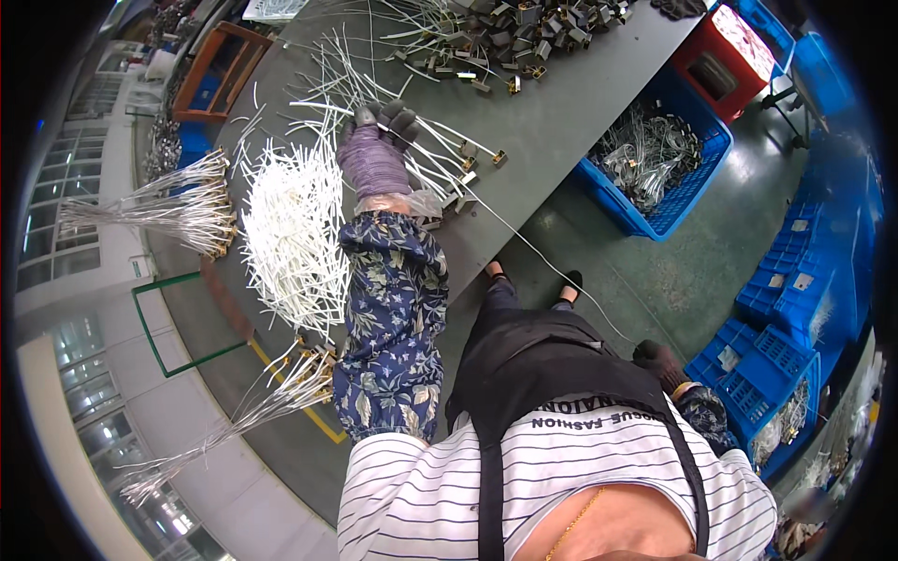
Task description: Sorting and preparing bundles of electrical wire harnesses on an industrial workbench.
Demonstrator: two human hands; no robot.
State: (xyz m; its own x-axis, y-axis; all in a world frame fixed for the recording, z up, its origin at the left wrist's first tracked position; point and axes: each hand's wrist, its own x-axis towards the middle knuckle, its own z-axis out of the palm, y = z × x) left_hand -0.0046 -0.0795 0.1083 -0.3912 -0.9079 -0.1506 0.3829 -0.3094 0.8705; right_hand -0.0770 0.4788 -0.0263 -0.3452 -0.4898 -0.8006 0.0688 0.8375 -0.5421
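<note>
Grey table (547, 131) fills the upper middle; a blue crate (700, 192) of coiled clear-looking leads stands on the floor off its right edge. On the table: a broad heap of white wires (295, 234) left of the left forearm, and a pile of small dark blocks (514, 37) at the far side. Left hand (379, 154), gloved and wrapped in purple, lies over a loose spread of wires, fingers bent; grip or mere rest — cannot tell. Right hand (659, 363), dark glove, hangs low beside the body, fingers curled; what it holds, if anything, does not show. Smallest: block-tipped ends (499, 159) right of the left hand, and one long wire (516, 232) running off toward the right glove. Step in hand, by my reading: parting single wires from the spread — next move calls for steadying the rest, lest strands tangle.
</note>
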